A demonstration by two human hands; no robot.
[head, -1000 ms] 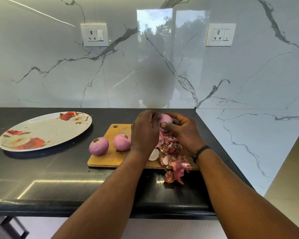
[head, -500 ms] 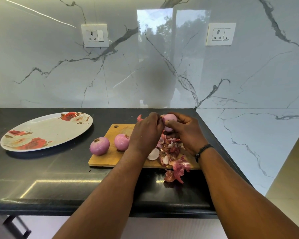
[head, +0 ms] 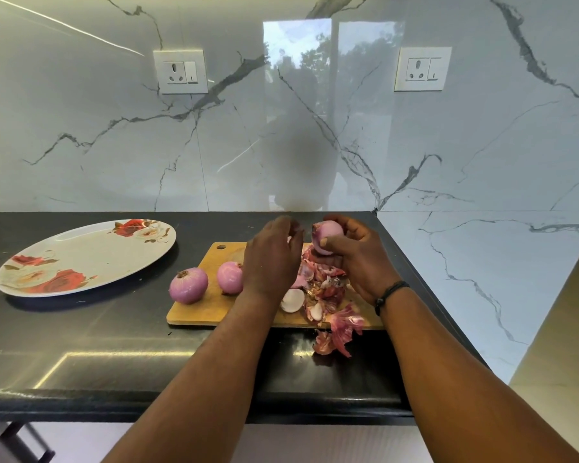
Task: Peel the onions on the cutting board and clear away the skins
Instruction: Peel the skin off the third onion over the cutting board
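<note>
My right hand grips a partly peeled pink onion above the back of the wooden cutting board. My left hand hovers just left of that onion, apart from it; its fingertips are blurred. Two more peeled-looking onions stand at the board's left end, one on the board's left edge, the other beside my left wrist. A heap of reddish skins and white cut ends lies under my hands. Some skins have spilled onto the black counter.
A white oval plate with red roses sits on the black counter to the left of the board. Marble walls close the back and right side. The counter's front edge runs below my forearms.
My left hand has come off the onion and moved slightly left. My right hand has turned the onion and lifted it a little.
</note>
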